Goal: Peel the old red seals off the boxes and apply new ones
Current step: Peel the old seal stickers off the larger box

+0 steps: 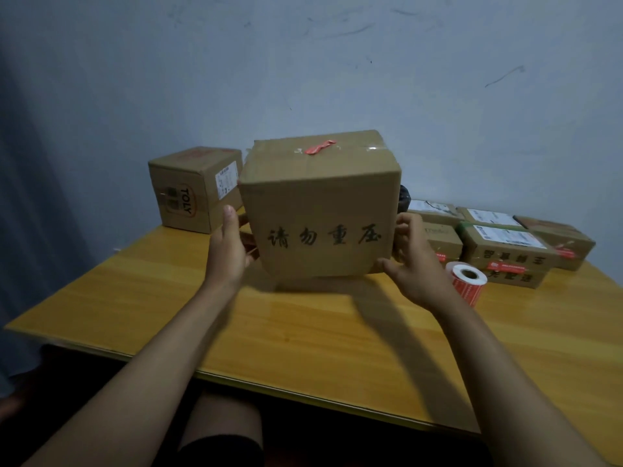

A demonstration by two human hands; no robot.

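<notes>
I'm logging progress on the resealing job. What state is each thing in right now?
Large box: closed, taped, held tilted above the table between both hands.
Red seal: on the large box's top, crumpled, partly lifted.
Left hand: fingers straight, pressing the box's side.
Right hand: holding the opposite side.
Seal roll: on the table, unused.
TOLY box: closed, set aside.
</notes>
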